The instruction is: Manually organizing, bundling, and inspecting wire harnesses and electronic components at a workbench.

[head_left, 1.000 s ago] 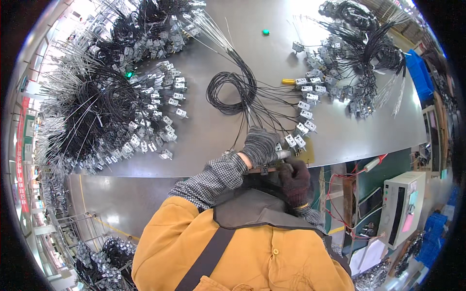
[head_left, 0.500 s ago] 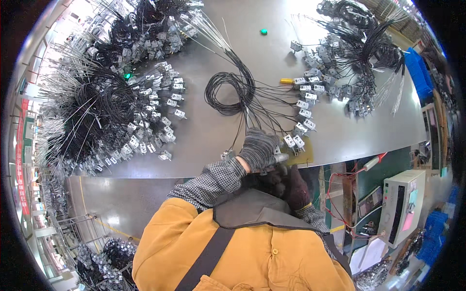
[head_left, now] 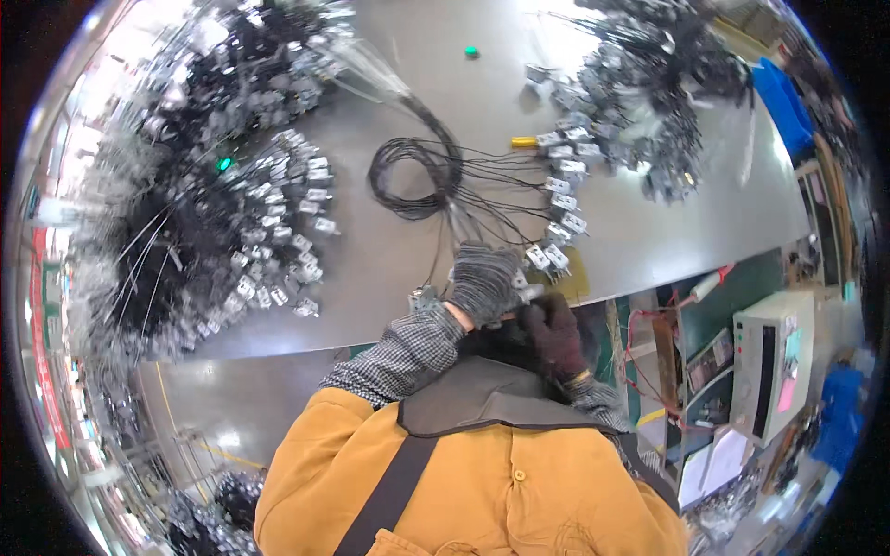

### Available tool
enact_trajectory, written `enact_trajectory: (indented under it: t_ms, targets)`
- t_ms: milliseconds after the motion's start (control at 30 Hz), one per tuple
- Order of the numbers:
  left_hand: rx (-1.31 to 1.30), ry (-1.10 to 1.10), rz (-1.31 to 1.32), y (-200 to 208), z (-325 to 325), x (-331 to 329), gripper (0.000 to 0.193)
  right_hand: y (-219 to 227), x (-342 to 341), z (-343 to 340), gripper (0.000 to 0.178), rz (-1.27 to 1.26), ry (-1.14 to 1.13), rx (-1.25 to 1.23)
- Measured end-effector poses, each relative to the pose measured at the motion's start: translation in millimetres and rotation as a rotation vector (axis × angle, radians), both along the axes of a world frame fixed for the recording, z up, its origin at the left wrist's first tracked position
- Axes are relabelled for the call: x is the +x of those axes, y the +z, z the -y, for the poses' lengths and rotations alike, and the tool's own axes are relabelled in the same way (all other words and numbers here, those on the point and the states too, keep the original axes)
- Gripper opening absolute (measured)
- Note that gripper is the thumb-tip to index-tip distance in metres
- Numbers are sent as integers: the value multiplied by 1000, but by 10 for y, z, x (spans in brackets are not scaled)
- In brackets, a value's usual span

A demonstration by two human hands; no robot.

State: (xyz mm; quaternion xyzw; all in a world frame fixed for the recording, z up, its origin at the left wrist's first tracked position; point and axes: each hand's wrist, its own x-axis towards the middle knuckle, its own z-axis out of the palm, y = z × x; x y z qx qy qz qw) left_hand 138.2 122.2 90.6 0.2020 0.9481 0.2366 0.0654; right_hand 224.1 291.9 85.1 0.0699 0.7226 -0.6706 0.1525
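Observation:
My left hand [head_left: 484, 281], in a grey striped glove, is closed at the table's front edge around a small grey metal part [head_left: 528, 293]. Black wires run from under this hand to a coiled wire bundle [head_left: 408, 176] lying on the table. My right hand [head_left: 553, 332], in a dark maroon glove, is just below and right of it, fingers curled in toward the same part; what they grip is hidden. Several metal end pieces [head_left: 560, 200] of the bundle lie in a curved row to the right. One more end piece [head_left: 423, 296] rests left of my left hand.
Large heaps of similar wired parts lie at the left [head_left: 185, 204] and far right [head_left: 640, 102] of the metal table [head_left: 352, 269]. A yellow tube [head_left: 524, 142] is beside the row, and a green knob [head_left: 471, 52] farther back. At lower right stands a pale instrument box [head_left: 771, 366].
My right hand has come up from below the table edge, closer to my left hand. The left hand stays closed on the part. The whole view has shifted a little.

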Motion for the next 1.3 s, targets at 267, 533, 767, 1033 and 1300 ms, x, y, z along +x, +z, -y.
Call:
enact_trajectory:
  t_ms: [267,533,767,1033,1300]
  targets:
    - [10,4,-100,229,-56,-11,50,-754,25,-138,39,54,285,-286]
    - [-62,-1,7,365,-175,-32,47,-134,-9,-160,44,-317,4,311]
    - [181,141,90,159,-160,59,48,-160,32,-222,45,28,-20,-503]
    - [452,135,248,-158,-86,106,43,-257,-208,-231,50,173,86,-653]
    - [-82,-207,-228,77,88,315,53,-573,-812,-298,41,-257,-56,-280]
